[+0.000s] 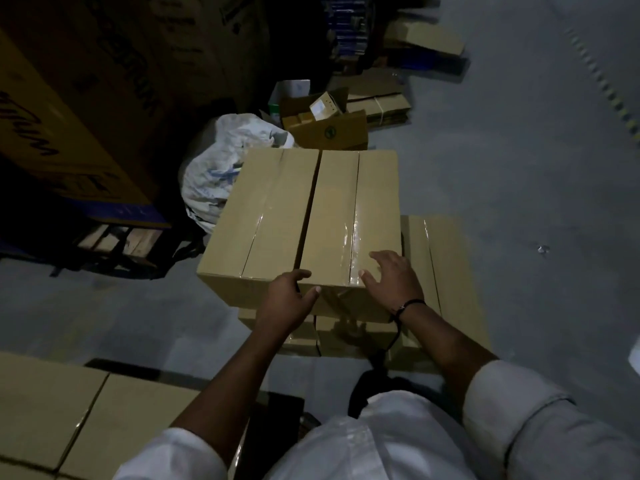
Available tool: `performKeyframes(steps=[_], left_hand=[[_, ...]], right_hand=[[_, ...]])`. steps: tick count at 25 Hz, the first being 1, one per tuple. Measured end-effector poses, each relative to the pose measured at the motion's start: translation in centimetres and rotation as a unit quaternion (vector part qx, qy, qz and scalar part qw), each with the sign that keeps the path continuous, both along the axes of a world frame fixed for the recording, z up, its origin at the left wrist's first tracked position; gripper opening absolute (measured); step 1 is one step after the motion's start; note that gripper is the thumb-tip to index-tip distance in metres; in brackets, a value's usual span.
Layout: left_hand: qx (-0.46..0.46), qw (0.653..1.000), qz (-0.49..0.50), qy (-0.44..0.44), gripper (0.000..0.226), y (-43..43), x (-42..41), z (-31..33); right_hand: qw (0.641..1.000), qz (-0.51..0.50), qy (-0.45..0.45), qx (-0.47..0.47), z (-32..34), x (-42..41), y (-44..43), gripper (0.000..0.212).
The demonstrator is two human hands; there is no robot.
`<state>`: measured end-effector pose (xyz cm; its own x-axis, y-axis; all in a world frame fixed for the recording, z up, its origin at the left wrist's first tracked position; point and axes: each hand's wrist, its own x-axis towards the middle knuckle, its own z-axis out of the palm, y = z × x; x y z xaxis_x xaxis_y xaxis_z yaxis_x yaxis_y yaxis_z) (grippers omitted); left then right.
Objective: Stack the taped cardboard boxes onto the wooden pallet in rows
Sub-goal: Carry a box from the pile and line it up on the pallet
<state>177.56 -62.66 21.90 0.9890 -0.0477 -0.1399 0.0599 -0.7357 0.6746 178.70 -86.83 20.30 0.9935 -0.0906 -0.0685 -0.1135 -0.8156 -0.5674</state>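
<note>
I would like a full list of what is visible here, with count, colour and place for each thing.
top taped boxes: two, brown, centre, side by side
lower boxes: several, brown, beneath and right of them
further boxes: several, brown, lower left
sack: one, white, left behind the stack
open carton: one, brown, behind the stack
printed cartons: several, brown, upper left
left hand: one, grips the right top box's near edge
right hand: one, rests on that box's top

a dim warehouse: stacked cartons (69, 109), flattened cardboard (377, 105), concrete floor (519, 161).
</note>
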Motion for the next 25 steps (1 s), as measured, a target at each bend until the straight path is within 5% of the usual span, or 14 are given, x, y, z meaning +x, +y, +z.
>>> performKeyframes(steps=[10, 25], left_hand=[[0.074, 0.995, 0.000, 0.068, 0.052, -2.5, 8.7, -1.4], [0.178, 0.970, -0.076, 0.149, 0.062, -5.8, 15.6, -3.5]], right_hand=[[0.990, 0.002, 0.096, -0.107, -3.1, 9.0, -2.4, 0.070], [0.989, 0.002, 0.120, -0.082, -6.5, 17.2, -4.4, 0.079]])
